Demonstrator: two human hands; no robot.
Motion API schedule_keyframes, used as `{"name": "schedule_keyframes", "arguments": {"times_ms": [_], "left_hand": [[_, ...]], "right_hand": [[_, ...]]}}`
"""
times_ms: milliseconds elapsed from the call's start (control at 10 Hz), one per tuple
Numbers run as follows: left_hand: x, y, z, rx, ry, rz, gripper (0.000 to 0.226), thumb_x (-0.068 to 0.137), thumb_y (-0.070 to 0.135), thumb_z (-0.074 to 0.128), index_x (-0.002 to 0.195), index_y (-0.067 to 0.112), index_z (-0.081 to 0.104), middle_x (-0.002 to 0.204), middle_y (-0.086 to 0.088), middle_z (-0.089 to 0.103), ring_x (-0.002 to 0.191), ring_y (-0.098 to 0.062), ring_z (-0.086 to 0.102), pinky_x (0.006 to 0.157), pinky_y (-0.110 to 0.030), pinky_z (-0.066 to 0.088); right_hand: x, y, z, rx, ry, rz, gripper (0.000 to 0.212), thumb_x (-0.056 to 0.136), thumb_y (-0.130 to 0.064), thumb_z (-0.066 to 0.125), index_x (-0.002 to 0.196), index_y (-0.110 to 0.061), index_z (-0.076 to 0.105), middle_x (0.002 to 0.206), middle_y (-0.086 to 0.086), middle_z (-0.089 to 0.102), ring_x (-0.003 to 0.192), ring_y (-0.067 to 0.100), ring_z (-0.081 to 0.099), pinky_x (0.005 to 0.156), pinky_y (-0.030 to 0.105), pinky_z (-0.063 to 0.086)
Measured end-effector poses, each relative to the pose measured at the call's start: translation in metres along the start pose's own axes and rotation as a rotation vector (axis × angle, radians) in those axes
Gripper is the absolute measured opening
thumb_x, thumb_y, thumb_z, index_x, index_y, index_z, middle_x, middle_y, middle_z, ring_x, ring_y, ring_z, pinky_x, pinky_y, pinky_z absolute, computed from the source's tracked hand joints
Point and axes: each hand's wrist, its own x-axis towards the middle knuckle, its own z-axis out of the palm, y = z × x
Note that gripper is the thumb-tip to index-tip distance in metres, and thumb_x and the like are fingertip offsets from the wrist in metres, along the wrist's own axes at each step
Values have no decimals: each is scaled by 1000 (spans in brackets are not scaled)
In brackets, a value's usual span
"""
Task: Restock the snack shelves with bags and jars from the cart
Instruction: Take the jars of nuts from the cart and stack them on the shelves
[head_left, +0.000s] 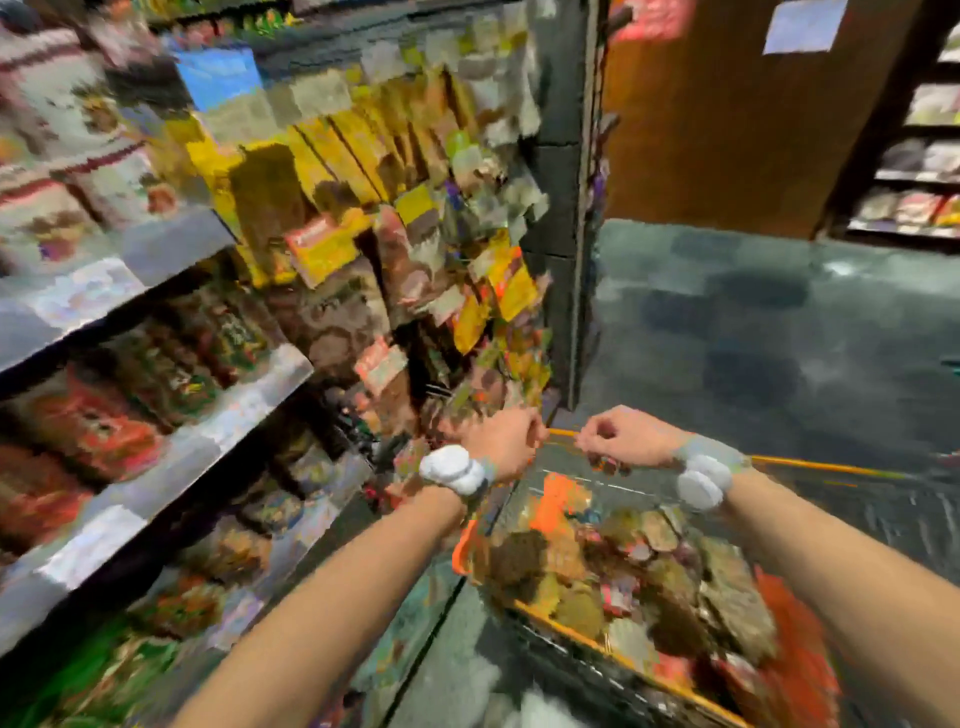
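Single head view, wide-angle, tilted forward-down; cart (810, 463) close below right, shelves (176, 244) close left.

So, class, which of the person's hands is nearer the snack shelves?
Left. The left hand sits right beside the hanging packets at the end of the snack shelves. The right hand is farther off, over the far rim of the cart.

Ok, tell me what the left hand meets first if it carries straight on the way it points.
Probably the cart's orange rim, just ahead of the left hand; past that, the dark shelf-end post. Blur makes depth uncertain.
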Motion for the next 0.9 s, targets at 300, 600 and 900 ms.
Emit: {"name": "schedule_keyframes", "arguments": {"times_ms": [300, 600, 900], "left_hand": [[133, 5, 118, -36, -371, 159, 30, 96, 14, 48, 125, 18, 54, 134, -13, 47, 122, -37, 54, 102, -43, 44], [179, -23, 203, -34, -591, 95, 39, 94, 32, 45, 113, 7, 67, 100, -9, 62, 106, -30, 57, 76, -33, 37], [202, -38, 272, 16, -842, 62, 31, 86, 28, 69, 115, 17, 69, 97, -1, 62, 110, -29, 63, 92, -35, 49]], "right_hand": [[40, 139, 24, 105, 16, 428, 25, 96, -32, 63, 96, -8, 72, 90, 4, 74, 79, 17, 66, 80, 34, 54], [60, 215, 70, 189, 99, 696, 18, 95, -40, 60, 89, -23, 62, 80, -3, 56, 79, 26, 58, 83, 37, 53], [39, 273, 135, 480, 12, 979, 26, 97, -34, 62, 90, -12, 73, 66, 3, 65, 59, 20, 61, 50, 24, 48]]}}
